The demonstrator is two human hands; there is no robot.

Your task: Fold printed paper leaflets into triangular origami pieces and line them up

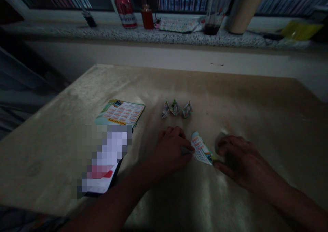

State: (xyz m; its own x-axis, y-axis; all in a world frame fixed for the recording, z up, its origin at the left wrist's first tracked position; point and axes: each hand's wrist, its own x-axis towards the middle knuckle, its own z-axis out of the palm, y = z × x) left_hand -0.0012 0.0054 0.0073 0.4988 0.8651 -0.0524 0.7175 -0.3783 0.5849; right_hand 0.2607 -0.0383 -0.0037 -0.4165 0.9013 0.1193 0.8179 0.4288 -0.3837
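A folded piece of printed paper point(202, 149), white and green with small text, lies on the table between my hands. My left hand point(174, 146) is curled at its left edge, with thumb and fingers closed on the corner. My right hand point(238, 155) is at the other end, thumb beside the right-hand tip and fingers apart from the thumb. By its fingertips is a blurred greyish rounded shape point(219, 141) that I cannot make out. Beyond my hands, three small folded paper shapes stand in a row: left point(165, 109), middle point(175, 107) and right point(187, 109).
A stack of printed leaflets point(120, 112) lies left on the table point(243, 102), behind a phone point(101, 184) with a blurred screen. The windowsill point(166, 36) holds a red can point(126, 13), a red bottle point(147, 17), a cup of dark liquid point(213, 24) and a tan cylinder point(243, 10).
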